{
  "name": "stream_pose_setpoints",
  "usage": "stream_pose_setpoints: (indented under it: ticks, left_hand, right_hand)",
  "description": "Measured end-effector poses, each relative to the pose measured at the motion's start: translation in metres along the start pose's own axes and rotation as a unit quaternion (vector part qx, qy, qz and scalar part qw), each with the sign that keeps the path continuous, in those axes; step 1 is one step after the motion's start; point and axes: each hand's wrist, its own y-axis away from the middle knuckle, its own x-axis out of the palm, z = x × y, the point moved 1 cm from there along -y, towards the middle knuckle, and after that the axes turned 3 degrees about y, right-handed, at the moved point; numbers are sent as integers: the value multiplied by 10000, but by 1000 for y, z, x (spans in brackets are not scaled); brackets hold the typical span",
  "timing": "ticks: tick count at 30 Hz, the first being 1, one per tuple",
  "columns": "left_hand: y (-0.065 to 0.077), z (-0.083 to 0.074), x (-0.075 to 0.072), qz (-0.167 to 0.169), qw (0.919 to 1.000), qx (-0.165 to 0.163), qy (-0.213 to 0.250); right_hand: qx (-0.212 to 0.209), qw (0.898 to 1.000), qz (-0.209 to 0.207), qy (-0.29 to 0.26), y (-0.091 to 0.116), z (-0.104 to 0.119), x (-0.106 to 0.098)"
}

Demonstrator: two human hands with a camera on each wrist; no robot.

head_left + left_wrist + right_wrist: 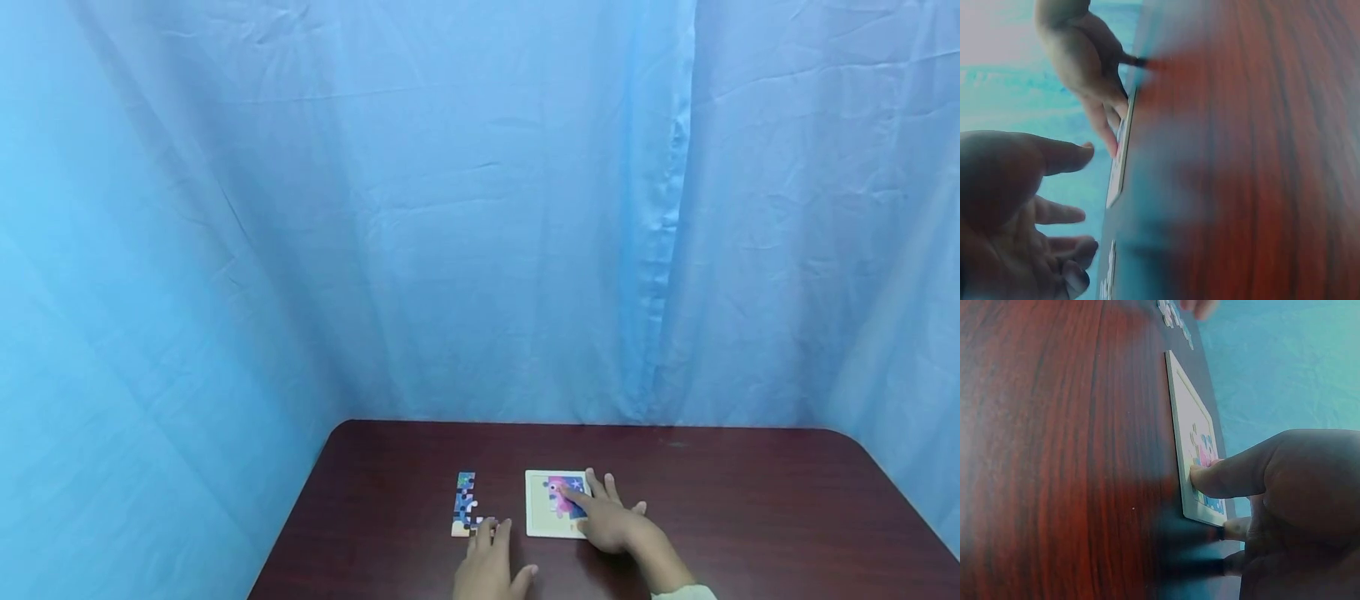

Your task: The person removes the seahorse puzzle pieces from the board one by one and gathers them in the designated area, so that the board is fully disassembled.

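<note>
A square, cream-framed puzzle board [537, 510] lies flat on the table, its right part filled with joined pieces [558, 502] showing a pink creature on blue and purple. My right hand [611, 523] is over the board's right side, index finger stretched onto the pink picture. In the right wrist view its thumb [1213, 480] lies on the board, with other fingers beyond the edge. Left of the board sit several loose jigsaw pieces [463, 503], grouped in an L shape. My left hand [487, 572] hovers by their lower end, fingers loosely extended, holding nothing visible.
The dark reddish-brown wooden table [750, 508] has rounded far corners. Blue cloth curtains [480, 250] hang behind it and along its sides. A strip of bare tabletop separates the loose pieces from the board.
</note>
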Motion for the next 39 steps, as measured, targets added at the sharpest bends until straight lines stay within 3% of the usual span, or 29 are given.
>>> stream_pose_setpoints:
  ticks: [5, 13, 17, 25, 32, 39]
  left_hand:
    - [-7, -19, 2, -244, 9991, 305, 170]
    - [-23, -28, 13, -811, 9932, 730, 416]
    - [-35, -31, 21, -951, 9918, 653, 545]
    - [-58, -34, 39, -915, 9933, 475, 528]
    - [-68, -38, 53, -948, 9948, 303, 235]
    - [-70, -47, 55, -867, 9959, 234, -115]
  right_hand:
    - [50, 9998, -102, 157, -7, -7, 7]
    - [213, 9998, 37, -25, 17, 29, -17]
    - [192, 9998, 1, 12, 11, 27, -13]
    - [81, 9998, -123, 99, -15, -7, 9]
    - [64, 9999, -125, 84, -17, -17, 9]
    - [104, 9999, -43, 19, -10, -13, 4]
